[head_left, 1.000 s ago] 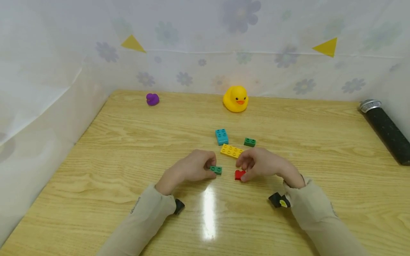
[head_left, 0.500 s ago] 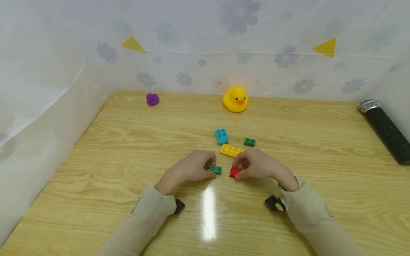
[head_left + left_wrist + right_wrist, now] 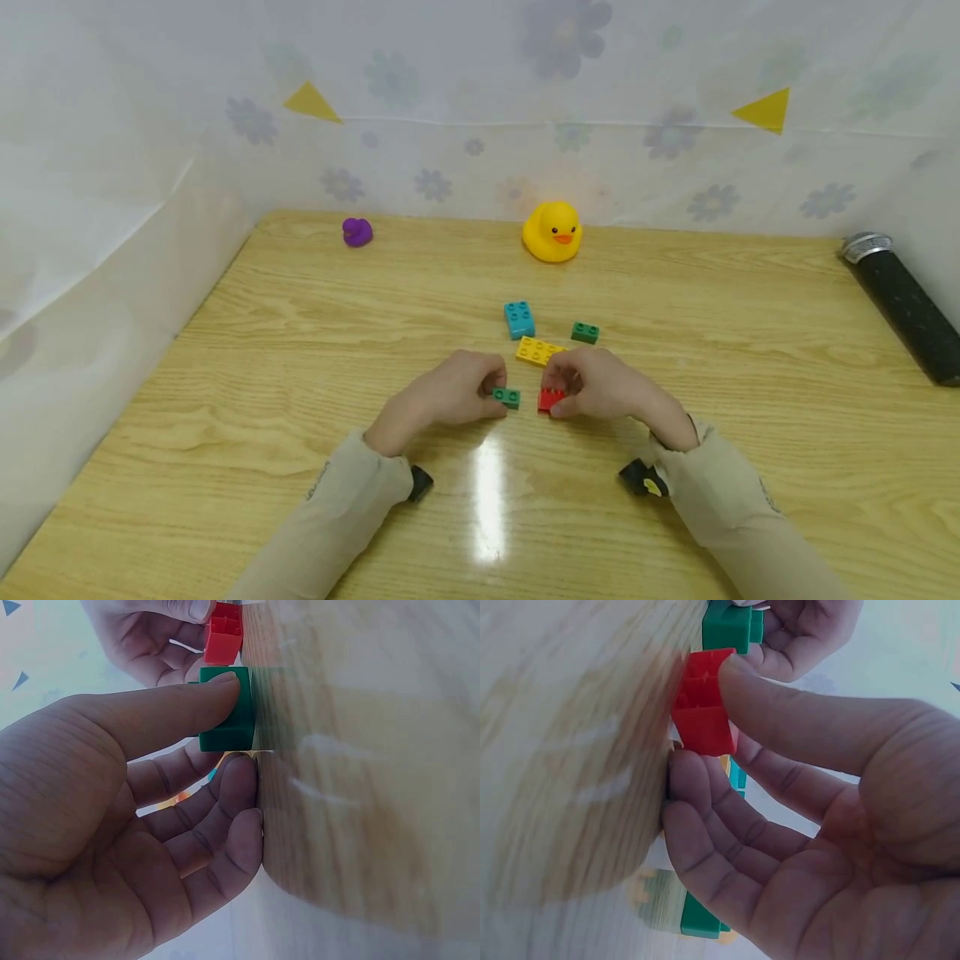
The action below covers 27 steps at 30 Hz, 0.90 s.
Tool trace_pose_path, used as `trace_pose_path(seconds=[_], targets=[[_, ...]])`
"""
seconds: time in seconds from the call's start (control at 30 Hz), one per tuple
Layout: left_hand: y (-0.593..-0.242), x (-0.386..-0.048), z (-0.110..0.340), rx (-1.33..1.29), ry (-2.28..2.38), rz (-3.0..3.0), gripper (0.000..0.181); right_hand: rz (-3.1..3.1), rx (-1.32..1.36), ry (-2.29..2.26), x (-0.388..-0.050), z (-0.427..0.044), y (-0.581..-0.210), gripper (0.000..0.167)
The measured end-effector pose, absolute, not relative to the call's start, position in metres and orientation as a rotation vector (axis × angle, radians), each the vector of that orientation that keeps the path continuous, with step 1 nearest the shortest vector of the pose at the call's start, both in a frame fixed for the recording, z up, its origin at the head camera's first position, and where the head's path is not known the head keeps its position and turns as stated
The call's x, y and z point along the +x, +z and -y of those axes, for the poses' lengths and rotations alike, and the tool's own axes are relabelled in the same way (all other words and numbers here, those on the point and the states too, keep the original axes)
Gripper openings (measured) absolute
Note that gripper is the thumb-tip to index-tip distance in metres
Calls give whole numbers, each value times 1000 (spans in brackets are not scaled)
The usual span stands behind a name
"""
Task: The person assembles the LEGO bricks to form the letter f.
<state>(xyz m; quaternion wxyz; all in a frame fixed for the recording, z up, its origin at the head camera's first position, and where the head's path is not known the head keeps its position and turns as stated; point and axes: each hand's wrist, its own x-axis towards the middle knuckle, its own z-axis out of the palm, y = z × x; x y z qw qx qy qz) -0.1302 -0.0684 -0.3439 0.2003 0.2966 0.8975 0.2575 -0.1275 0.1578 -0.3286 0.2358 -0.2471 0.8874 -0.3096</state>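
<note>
Two toy building bricks are held over the wooden table, one in each hand. My left hand point(image 3: 453, 387) pinches a small green brick point(image 3: 510, 399) between thumb and fingers, studs up in the head view. Just to its right, my right hand point(image 3: 600, 385) pinches a red brick point(image 3: 549, 401), a small gap apart from the green one. In the right wrist view the red brick point(image 3: 707, 729) is tilted, with its hollow underside showing. Behind the right hand lies a yellow brick point(image 3: 530, 352), its right end hidden by the fingers.
Farther back lie a blue brick point(image 3: 518, 319) and a dark green brick point(image 3: 585, 333). A yellow rubber duck point(image 3: 551, 239) and a small purple duck point(image 3: 357, 233) stand near the rear edge. A black microphone point(image 3: 903, 304) lies at the far right.
My right hand has shifted a little left with the red brick, closer to the green one, and the red brick has tilted. The left hand has stayed still.
</note>
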Motion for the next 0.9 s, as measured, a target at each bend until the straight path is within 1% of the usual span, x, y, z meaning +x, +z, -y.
trace_pose_path(seconds=[0.27,0.57,0.9], targets=[[-343,-130,69,826,718,-2508,20,-2448,-688,-862,-127,-157,-330,20],[-343,-130,68,825,714,-2507,20,-2499,-623,-879,-126,-157,-329,19],[-342,-129,68,847,710,-2515,20,-2521,-630,-916,-126,-156,-332,24]])
